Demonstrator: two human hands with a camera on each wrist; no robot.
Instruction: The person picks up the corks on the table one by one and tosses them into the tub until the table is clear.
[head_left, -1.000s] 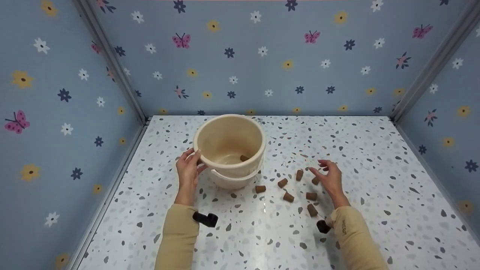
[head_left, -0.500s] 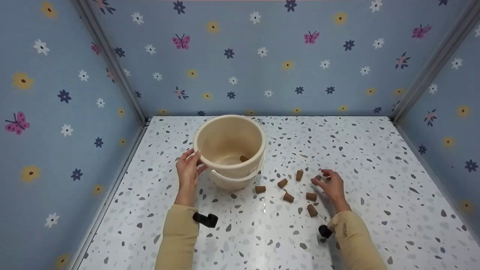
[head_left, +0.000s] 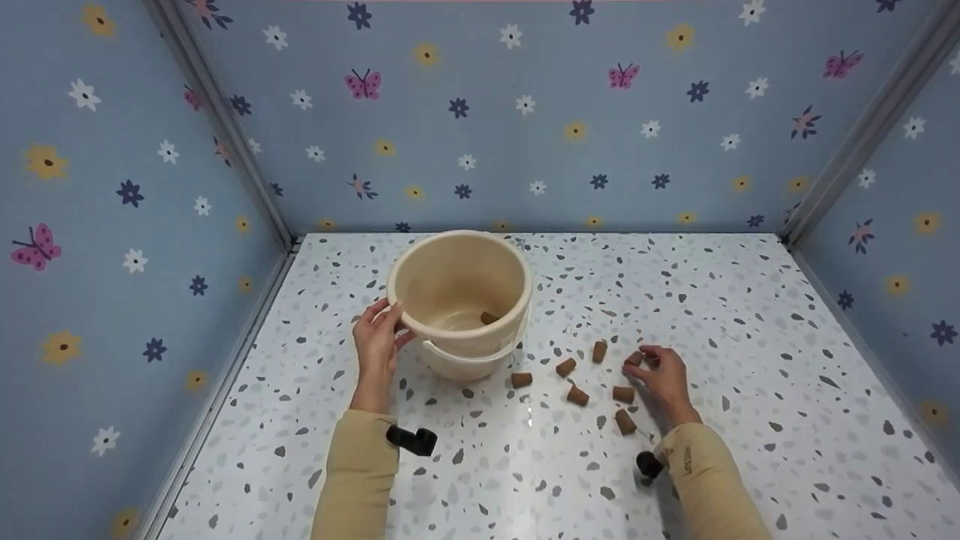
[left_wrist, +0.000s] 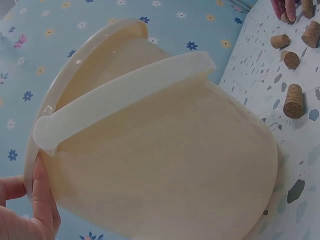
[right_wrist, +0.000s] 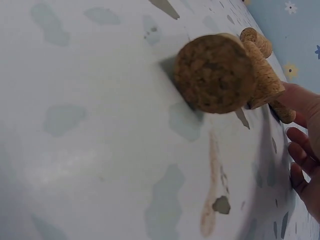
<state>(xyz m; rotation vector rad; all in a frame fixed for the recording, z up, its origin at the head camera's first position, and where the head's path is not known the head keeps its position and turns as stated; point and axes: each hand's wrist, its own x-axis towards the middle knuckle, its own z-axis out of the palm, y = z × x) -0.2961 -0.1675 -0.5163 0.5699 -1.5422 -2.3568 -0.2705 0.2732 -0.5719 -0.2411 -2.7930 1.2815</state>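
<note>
A cream bucket (head_left: 461, 345) stands tilted on the speckled table, one cork (head_left: 489, 318) visible inside. My left hand (head_left: 376, 341) grips its rim at the left, and in the left wrist view the fingers (left_wrist: 42, 195) hold the rim below the handle (left_wrist: 125, 100). To the right, my right hand (head_left: 664, 375) has thumb and fingertips around a cork (head_left: 635, 359) on the table. The right wrist view shows that cork (right_wrist: 282, 112) at the fingers, partly hidden behind a nearer cork (right_wrist: 265, 77).
Several loose corks lie between the bucket and my right hand, among them one cork (head_left: 521, 379) close to the bucket's base and another (head_left: 625, 421) nearest my body. Patterned blue walls (head_left: 495, 135) enclose the table (head_left: 465, 480) at the back and sides.
My right hand has come down and slightly toward me, and its thumb and fingers have closed around the cork there. The left hand and bucket have stayed in place.
</note>
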